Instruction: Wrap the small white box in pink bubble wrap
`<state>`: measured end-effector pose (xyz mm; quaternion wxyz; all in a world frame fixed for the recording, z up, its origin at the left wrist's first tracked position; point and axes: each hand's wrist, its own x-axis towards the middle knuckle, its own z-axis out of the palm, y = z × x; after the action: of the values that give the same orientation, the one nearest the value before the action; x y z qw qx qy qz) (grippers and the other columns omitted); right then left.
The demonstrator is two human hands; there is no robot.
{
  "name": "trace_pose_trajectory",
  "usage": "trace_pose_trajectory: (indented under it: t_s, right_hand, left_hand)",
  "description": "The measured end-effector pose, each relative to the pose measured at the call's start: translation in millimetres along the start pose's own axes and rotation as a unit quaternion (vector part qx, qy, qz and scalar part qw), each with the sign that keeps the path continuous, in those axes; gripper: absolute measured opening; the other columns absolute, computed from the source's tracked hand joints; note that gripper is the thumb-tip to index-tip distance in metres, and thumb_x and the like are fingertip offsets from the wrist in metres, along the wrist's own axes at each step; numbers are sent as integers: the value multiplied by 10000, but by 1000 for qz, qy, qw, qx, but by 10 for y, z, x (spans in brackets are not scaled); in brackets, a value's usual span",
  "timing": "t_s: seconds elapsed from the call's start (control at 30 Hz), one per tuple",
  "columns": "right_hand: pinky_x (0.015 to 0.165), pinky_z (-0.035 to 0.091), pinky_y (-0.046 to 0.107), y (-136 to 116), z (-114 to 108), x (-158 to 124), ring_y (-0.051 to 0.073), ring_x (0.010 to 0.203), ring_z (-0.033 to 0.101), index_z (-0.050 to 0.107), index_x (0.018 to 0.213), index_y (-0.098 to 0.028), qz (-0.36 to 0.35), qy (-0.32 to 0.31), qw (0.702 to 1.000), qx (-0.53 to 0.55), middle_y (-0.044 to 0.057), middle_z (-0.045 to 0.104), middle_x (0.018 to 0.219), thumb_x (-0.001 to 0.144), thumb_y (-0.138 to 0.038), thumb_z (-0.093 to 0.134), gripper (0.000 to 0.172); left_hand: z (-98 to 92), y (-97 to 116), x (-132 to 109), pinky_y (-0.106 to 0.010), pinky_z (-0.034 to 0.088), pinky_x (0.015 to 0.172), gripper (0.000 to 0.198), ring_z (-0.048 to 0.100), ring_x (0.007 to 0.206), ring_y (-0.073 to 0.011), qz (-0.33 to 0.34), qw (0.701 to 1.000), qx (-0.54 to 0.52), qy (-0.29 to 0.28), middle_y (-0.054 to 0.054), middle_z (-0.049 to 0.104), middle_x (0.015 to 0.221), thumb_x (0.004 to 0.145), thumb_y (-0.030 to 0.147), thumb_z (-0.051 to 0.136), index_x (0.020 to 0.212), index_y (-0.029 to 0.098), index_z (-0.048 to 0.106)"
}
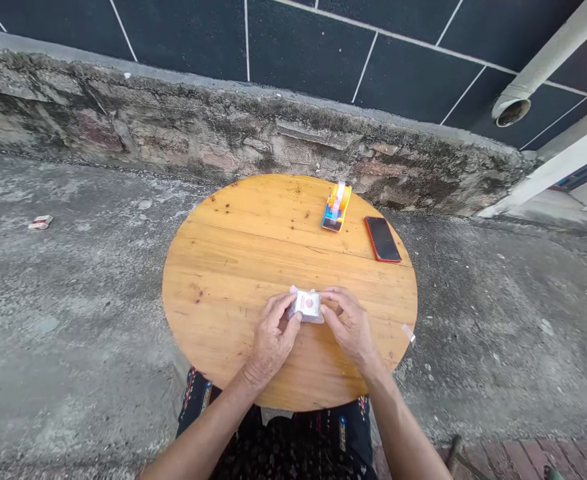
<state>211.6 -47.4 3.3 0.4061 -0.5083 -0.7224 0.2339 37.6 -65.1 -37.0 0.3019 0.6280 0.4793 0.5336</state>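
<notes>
**Small wrapped packet between two hands, light and likely slick**

The left hand grips the packet at its left end, thumb on the near corner, fingers at the far side. The packet lies near the middle of the table, pale face up with a red mark, thin film sticking out around its edges. It looks light and fairly stiff in the body; the film should be soft, slippery and easy to crease or tear. The short ends seem the best hold, pressed lightly through the wrap rather than by the loose edges. Farther back stands the tape dispenser. The right hand has thumb and fingers bent at the packet's right end; whether they pinch it or only touch, I cannot tell. Beyond lies the phone, then a pale strip at the table's rim.
</notes>
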Motion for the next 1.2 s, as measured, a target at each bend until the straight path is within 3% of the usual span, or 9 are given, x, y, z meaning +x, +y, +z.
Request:
trace_pose_trajectory:
  t_s: [0.33,0.67,1.2]
  right_hand:
    - [952,455,411,48,68,217,233,1077,576,664,1013,-245,-41,-33,997,-60,76,637,1109,801,-219,647,214]
    - [895,455,426,78,95,328,238,1000,604,684,904,-239,-43,-59,994,-79,76,665,1057,807,-246,641,105]
    - [872,449,384,54,137,374,224,994,612,630,797,-224,-34,-55,998,-28,71,683,959,871,-194,521,136]
  left_hand:
    - [-2,-4,-4,-383,482,941,307,572,1068,-215,4,1000,9,2,-85,611,1116,888,202,537,1188,202,599]
    - [-10,11,4,-387,482,950,309,565,1081,-216,-5,1000,14,0,-83,604,1125,888,193,542,1190,213,604]
    - [13,-7,-10,-394,488,952,325,560,1091,-224,-13,1000,13,0,-89,592,1136,889,201,534,1207,220,600]
